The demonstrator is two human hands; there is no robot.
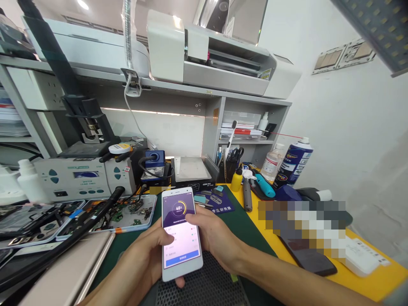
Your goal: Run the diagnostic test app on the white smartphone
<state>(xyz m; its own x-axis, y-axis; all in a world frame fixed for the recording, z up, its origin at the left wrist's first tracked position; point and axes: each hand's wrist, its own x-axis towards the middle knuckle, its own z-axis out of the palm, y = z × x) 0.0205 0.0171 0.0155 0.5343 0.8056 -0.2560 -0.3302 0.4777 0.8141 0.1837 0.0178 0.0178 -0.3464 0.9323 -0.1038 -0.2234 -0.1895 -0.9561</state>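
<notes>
Left hand [148, 244]: grips your phone [181, 272]; tap gently.
Right hand [219, 236]: grips its right edge; leave the screen [184, 244] uncovered.

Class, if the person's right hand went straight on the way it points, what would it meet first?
The white smartphone, which the right hand is touching. Beyond it, up and left in the picture, the tray of circuit boards seems next, though depth is unclear.

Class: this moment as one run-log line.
left hand: holds white phone, thumb over screen | right hand: holds same phone | screen: lit, ring gauge | beneath phone: dark perforated surface
</notes>
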